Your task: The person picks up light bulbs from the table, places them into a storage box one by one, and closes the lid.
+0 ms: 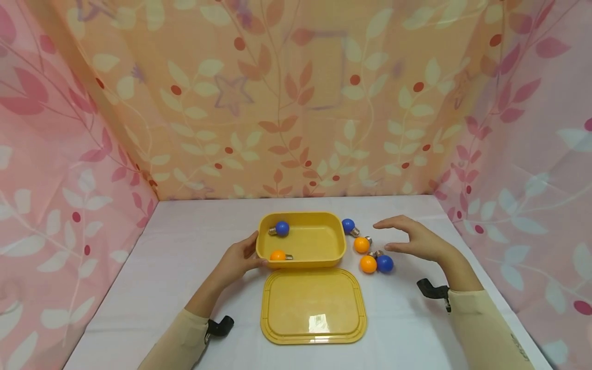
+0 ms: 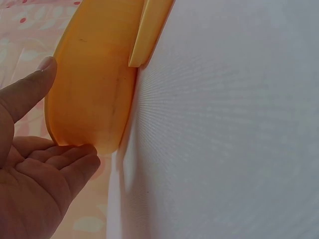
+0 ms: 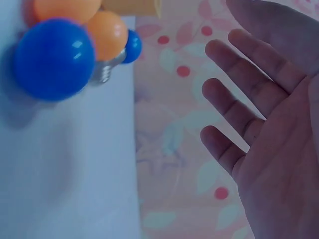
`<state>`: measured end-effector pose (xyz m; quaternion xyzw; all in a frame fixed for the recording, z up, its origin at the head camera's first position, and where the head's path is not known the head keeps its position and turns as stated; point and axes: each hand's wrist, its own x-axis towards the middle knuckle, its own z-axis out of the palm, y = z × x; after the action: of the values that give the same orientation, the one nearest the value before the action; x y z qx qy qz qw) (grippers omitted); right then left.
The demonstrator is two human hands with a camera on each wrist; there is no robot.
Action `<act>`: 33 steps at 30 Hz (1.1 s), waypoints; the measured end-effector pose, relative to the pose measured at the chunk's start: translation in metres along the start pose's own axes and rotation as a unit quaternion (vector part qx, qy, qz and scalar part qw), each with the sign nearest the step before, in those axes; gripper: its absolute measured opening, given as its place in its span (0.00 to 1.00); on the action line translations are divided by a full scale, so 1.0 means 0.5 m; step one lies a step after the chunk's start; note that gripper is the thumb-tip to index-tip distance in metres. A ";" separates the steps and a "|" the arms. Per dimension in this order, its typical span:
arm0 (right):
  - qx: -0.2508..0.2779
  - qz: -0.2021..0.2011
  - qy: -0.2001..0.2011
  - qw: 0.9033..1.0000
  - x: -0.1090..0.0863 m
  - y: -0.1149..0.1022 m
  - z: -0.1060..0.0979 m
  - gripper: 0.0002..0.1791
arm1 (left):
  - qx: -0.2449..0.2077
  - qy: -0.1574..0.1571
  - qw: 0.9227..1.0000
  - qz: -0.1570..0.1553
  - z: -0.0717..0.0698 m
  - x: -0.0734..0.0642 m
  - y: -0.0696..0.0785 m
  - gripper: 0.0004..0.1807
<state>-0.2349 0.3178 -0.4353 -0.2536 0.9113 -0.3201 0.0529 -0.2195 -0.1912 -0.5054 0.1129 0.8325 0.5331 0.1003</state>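
A yellow plastic box (image 1: 305, 236) sits without its lid on the table. Inside it lie a blue toy light bulb (image 1: 282, 228) at the back left and an orange bulb (image 1: 278, 255) at the front left. My left hand (image 1: 240, 257) grips the box's left end, thumb on the front side and fingers round the end, as the left wrist view also shows. To the right of the box, a blue bulb (image 1: 348, 225), two orange bulbs (image 1: 362, 245) and another blue bulb (image 3: 54, 59) form a loose group. My right hand (image 1: 416, 240) hovers right of them, fingers spread, holding nothing.
The yellow lid (image 1: 313, 307) lies flat in front of the box, close to its front wall. A white cloth covers the table (image 1: 185, 231). Patterned fabric hangs at the back (image 1: 277, 103) and on both sides.
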 end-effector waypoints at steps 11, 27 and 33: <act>0.039 0.100 -0.055 0.993 -0.034 0.082 0.045 0.39 | -0.008 0.000 1.000 0.001 0.003 -0.004 -0.001 0.57; 0.085 0.086 -0.082 0.989 -0.023 0.112 0.085 0.41 | -0.010 -0.005 1.000 -0.001 -0.002 -0.001 0.001 0.57; 0.056 0.106 -0.077 0.990 -0.025 0.107 0.085 0.43 | -0.020 -0.002 1.000 0.000 0.001 -0.001 0.001 0.57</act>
<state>-0.2359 0.3361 -0.5023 -0.1760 0.9069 -0.3427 0.1704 -0.2190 -0.1906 -0.5053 0.1124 0.8216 0.5491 0.1045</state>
